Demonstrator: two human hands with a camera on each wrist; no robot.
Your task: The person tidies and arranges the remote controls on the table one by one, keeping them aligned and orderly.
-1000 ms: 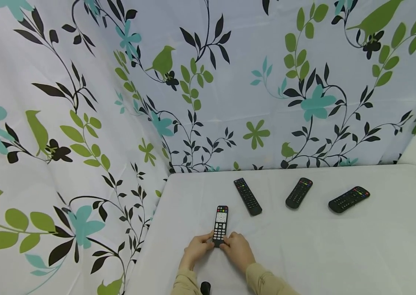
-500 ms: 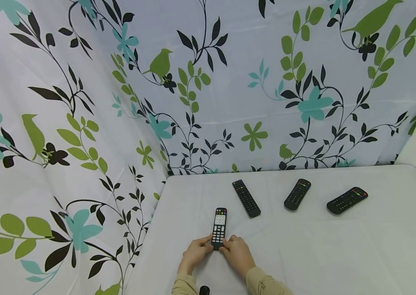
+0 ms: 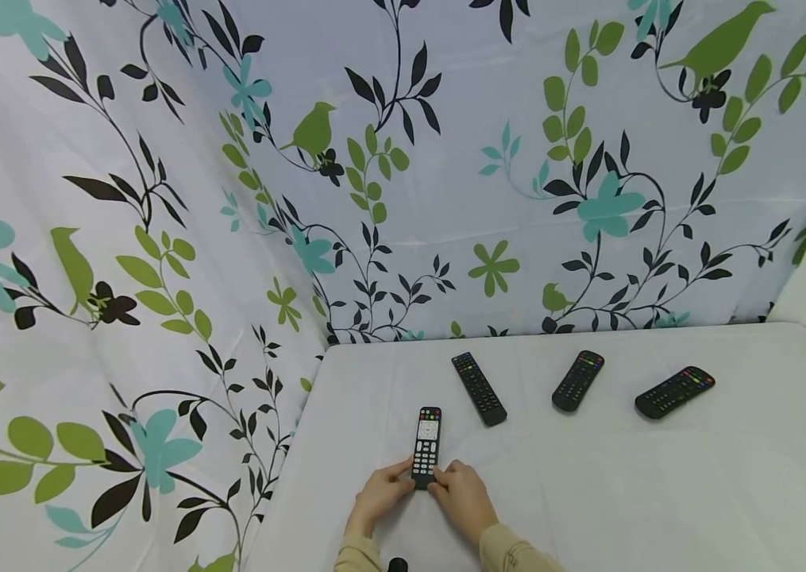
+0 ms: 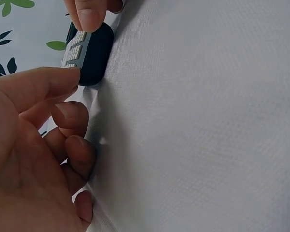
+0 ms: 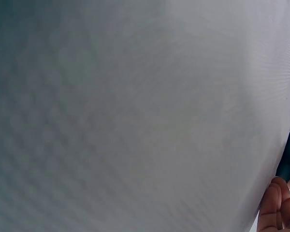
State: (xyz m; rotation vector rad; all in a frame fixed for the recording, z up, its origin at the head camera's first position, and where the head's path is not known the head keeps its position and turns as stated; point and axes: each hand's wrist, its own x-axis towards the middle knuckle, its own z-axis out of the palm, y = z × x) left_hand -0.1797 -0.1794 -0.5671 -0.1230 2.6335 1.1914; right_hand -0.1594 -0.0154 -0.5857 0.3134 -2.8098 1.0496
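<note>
A slim black remote control (image 3: pixel 427 449) with white and coloured keys lies on the white-covered table, its lower end towards the person. My left hand (image 3: pixel 383 494) holds that end's left edge between thumb and fingers. From the right, my right hand (image 3: pixel 465 499) grips the same end, its thumb over the lowest keys. The left wrist view shows the dark end of the remote (image 4: pixel 97 55) with the left thumb at its corner and the other left fingers (image 4: pixel 77 154) curled below. In the right wrist view, right fingertips (image 5: pixel 275 198) meet the remote's dark end (image 5: pixel 287 157) at the edge.
Three more black remotes lie farther back: one slanted remote (image 3: pixel 479 389) near the held one, a middle remote (image 3: pixel 578 381) and a right remote (image 3: pixel 675 392). A patterned curtain (image 3: pixel 445 183) hangs behind and left of the table (image 3: pixel 660 492). A small black thing (image 3: pixel 398 565) shows at the bottom edge.
The head view has shifted slightly. Both hands keep their hold on the remote, and the other remotes stay where they were.
</note>
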